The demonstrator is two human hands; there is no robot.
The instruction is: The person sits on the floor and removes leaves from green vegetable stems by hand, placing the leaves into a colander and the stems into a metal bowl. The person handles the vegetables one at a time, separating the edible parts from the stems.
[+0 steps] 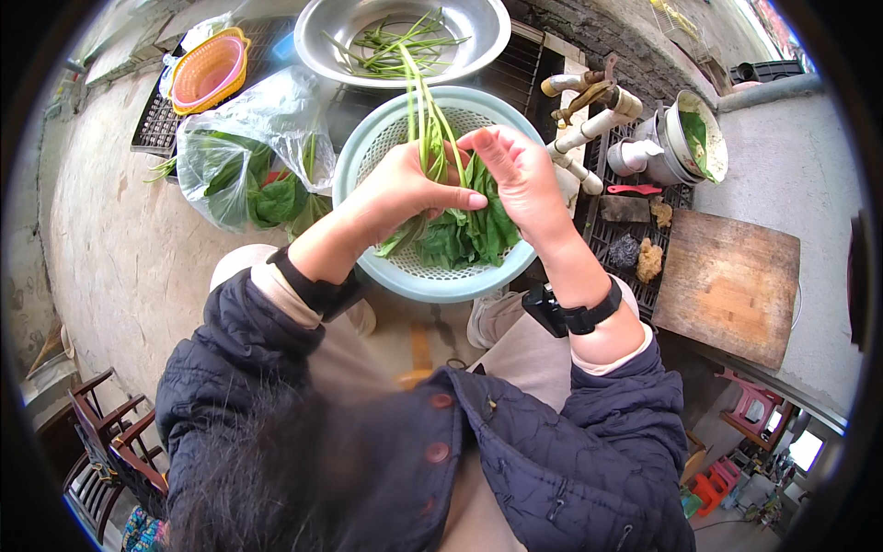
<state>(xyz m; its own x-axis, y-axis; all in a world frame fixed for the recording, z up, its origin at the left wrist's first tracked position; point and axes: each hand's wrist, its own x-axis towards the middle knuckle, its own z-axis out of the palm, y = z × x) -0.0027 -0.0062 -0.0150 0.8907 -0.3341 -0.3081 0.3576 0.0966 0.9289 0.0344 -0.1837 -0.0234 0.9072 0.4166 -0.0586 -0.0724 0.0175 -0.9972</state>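
Long green stems (422, 90) with leafy tops rise through my left hand (403, 186), whose fingers are curled round them above a pale blue plastic colander (348, 148). My right hand (517, 176) is raised beside it, touching the greens at its fingertips; whether it grips any is hard to tell. Dark green leaves (459, 241) lie in the colander under both hands. Beyond the colander stands a wide metal basin (310, 41) with several cut stems (393, 52) in it. To the left, a clear plastic bag (276, 103) holds more leafy greens (276, 200).
Stacked orange and pink plastic baskets (207, 69) sit at the upper left. On the right are white pipes with a brass tap (586, 96), metal pots (703, 131), a pink-handled tool (633, 189), scrubbing pads (648, 259) and a wooden cutting board (728, 286).
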